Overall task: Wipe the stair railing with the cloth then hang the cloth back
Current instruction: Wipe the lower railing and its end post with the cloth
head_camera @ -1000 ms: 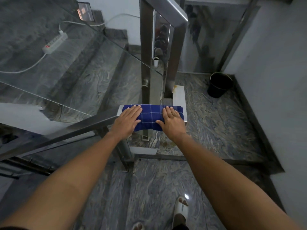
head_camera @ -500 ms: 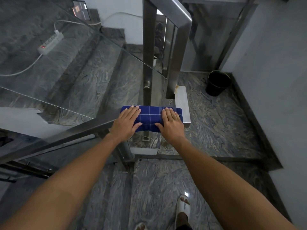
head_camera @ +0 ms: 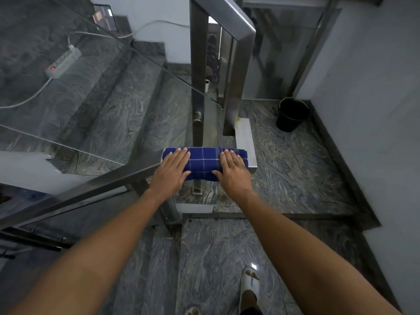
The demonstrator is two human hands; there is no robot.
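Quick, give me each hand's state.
Left hand: open, flat on the cloth.
Right hand: open, flat on the cloth.

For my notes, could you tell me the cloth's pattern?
Dark blue cloth with thin white checks, head view.

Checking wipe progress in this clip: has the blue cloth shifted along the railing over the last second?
No. The blue cloth lies on the same stretch of the railing, beside its corner, under the left hand and right hand.
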